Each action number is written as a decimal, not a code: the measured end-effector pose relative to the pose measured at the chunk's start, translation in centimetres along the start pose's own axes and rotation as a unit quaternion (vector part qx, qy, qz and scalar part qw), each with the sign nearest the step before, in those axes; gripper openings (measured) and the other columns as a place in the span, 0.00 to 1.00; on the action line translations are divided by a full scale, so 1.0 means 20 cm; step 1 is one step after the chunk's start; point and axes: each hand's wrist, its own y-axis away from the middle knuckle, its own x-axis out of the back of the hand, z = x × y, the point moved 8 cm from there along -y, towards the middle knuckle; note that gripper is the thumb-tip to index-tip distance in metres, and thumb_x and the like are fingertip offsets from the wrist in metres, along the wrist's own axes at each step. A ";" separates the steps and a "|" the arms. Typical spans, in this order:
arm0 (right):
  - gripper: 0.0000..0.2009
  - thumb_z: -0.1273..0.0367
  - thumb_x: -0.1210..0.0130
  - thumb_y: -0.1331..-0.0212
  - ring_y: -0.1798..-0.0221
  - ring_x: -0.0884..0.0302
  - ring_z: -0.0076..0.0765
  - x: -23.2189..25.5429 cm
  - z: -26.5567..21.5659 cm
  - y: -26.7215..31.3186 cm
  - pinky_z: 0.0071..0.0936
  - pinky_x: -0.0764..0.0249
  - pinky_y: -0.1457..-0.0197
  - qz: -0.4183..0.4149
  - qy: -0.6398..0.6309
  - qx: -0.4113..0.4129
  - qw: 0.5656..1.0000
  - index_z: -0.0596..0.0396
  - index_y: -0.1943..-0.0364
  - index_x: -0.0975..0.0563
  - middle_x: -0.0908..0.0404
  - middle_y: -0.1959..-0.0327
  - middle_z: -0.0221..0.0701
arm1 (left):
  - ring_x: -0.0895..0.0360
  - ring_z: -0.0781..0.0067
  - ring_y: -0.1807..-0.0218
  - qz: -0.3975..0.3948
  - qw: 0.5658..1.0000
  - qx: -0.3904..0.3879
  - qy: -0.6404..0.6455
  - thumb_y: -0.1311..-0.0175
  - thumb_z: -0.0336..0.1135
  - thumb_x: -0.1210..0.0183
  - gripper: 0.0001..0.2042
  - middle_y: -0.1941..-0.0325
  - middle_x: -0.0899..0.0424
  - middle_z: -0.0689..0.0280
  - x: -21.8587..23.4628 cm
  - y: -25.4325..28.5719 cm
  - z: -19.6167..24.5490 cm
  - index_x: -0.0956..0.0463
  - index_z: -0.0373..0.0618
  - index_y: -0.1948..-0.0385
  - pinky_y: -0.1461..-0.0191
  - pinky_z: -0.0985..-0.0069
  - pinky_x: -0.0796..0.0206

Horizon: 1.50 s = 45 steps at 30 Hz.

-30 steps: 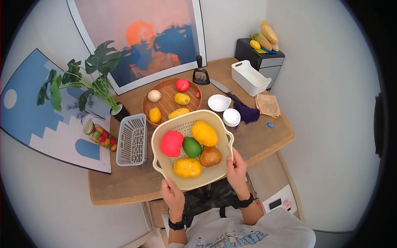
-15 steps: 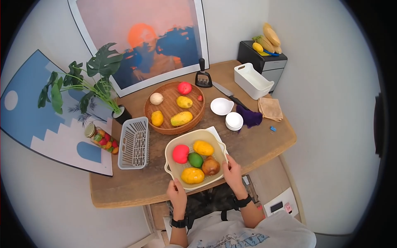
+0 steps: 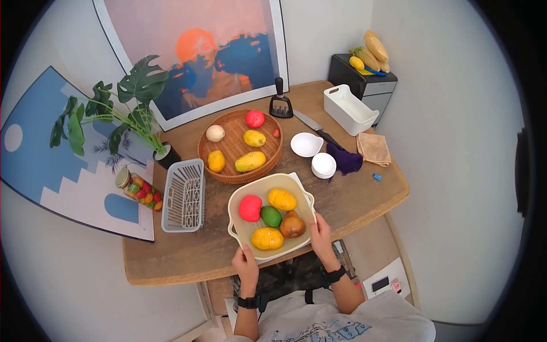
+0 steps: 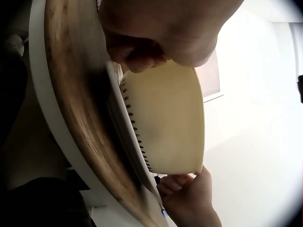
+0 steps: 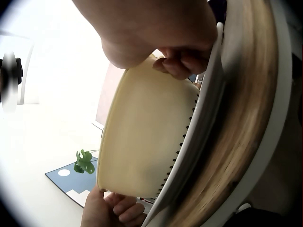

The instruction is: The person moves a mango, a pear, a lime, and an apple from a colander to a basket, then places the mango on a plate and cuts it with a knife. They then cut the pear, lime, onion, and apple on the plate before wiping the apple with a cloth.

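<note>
A cream basket with holes in its base holds a red fruit, a green fruit, a brown fruit and two yellow ones. Both hands grip its rim in the head view: the left hand at the near left corner, the right hand at the right side. Curled fingers of each hand show at the basket's ends in the wrist views. Beneath the basket lies a white board, its edge visible along the basket's base; whether the two touch cannot be told.
Behind the basket stands a round wicker tray with several fruits. A grey basket and a jar are left. White bowls, a knife, a purple cloth and a white bin lie right.
Both hands have lowered the cream basket from near the wicker tray toward the table's front, above the white board. Over the last half second it has barely moved.
</note>
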 end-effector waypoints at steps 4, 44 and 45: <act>0.16 0.68 0.50 0.28 0.63 0.24 0.17 0.00 0.00 0.00 0.22 0.26 0.59 -0.005 -0.005 -0.007 1.000 0.63 0.43 0.24 0.17 0.65 0.30 | 0.37 0.86 0.71 -0.008 1.000 0.010 0.015 0.22 0.36 0.52 0.17 0.78 0.30 0.73 0.00 -0.01 -0.05 0.27 0.30 0.68 0.70 0.77 0.41; 0.16 0.68 0.50 0.27 0.63 0.25 0.16 0.02 0.00 0.05 0.21 0.27 0.58 -0.010 0.001 0.025 1.000 0.63 0.42 0.25 0.17 0.63 0.30 | 0.38 0.83 0.73 0.021 0.996 -0.089 0.013 0.21 0.41 0.53 0.19 0.80 0.32 0.71 -0.01 0.04 -0.02 0.28 0.32 0.70 0.72 0.74 0.44; 0.16 0.68 0.50 0.27 0.62 0.25 0.17 0.02 0.00 0.05 0.21 0.27 0.58 -0.011 0.003 0.023 1.000 0.63 0.42 0.25 0.17 0.63 0.30 | 0.38 0.83 0.73 0.022 0.996 -0.090 0.013 0.21 0.41 0.53 0.20 0.80 0.32 0.71 -0.02 0.04 -0.02 0.28 0.32 0.70 0.72 0.74 0.44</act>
